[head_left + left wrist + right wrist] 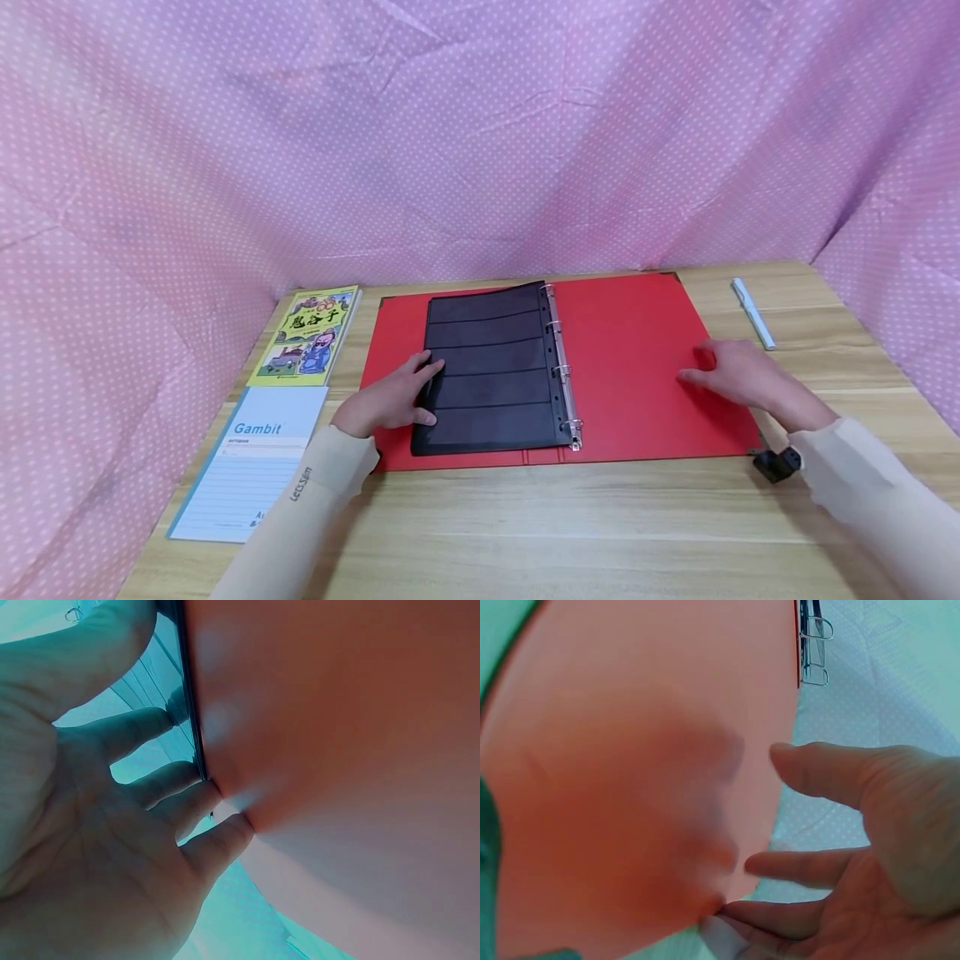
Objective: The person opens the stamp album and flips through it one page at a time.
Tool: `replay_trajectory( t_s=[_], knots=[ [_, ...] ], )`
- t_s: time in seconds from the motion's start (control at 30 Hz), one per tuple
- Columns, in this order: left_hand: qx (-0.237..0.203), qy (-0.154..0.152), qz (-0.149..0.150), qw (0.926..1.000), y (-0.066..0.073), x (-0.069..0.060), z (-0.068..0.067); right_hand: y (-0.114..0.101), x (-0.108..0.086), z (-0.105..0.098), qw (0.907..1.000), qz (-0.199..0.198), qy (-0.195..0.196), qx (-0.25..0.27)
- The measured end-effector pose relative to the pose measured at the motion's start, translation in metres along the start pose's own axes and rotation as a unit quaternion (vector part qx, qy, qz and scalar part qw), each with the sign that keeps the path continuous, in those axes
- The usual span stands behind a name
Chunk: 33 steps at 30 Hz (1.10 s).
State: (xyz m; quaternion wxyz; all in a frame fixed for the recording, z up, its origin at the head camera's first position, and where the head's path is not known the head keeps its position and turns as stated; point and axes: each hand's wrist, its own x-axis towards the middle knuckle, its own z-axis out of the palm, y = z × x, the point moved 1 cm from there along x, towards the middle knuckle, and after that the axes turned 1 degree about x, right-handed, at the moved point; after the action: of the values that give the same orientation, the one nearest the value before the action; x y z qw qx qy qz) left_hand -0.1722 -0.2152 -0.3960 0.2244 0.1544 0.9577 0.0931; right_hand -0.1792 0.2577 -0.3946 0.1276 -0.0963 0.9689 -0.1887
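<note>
A red ring binder (630,358) lies opened flat on the table. Black pocket pages (491,390) rest over its left cover, held by metal rings (562,369) along the spine. My left hand (386,400) is at the left edge of these pages, fingers spread, thumb and fingertips touching them. In the left wrist view the lower fingers (221,844) of that hand reach the red cover beside the page edge. My right hand (742,379) hovers at the right cover with nothing held; in the right wrist view its thumb (810,769) stands apart from the cover and a lower fingertip seems to touch it.
On the left lie a yellow illustrated book (303,337) and, just in front of it, a Gambit notebook (247,462). A light blue pen (753,312) is at the back right. Pink dotted cloth (480,150) hangs behind the wooden table (570,533).
</note>
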Motion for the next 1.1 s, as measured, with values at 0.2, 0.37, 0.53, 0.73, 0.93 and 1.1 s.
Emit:
replay_trajectory(
  t_s=[0.2, 0.37, 0.53, 0.73, 0.93, 1.1],
  knots=[
    [-0.002, 0.000, -0.006, 1.0000, 0.000, -0.001, 0.000, -0.001, -0.001, 0.001, 0.9996, -0.004, 0.015, 0.023],
    [-0.001, 0.000, -0.004, 1.0000, 0.002, -0.002, 0.000, 0.001, 0.003, -0.001, 0.9996, 0.012, 0.015, 0.022],
    [0.000, 0.001, -0.001, 1.0000, 0.004, -0.001, 0.000, 0.002, 0.007, -0.001, 0.9996, 0.012, 0.023, 0.005],
    [-0.005, 0.001, -0.001, 1.0000, 0.005, -0.001, -0.001, 0.007, 0.008, -0.004, 0.9993, 0.024, 0.012, 0.025],
    [-0.005, -0.004, -0.004, 1.0000, 0.005, -0.001, 0.000, 0.011, 0.008, -0.007, 0.9987, 0.036, -0.005, 0.037],
    [-0.002, -0.002, -0.004, 1.0000, 0.004, -0.002, 0.001, 0.011, 0.008, -0.006, 0.9989, 0.031, -0.007, 0.035]
  ],
)
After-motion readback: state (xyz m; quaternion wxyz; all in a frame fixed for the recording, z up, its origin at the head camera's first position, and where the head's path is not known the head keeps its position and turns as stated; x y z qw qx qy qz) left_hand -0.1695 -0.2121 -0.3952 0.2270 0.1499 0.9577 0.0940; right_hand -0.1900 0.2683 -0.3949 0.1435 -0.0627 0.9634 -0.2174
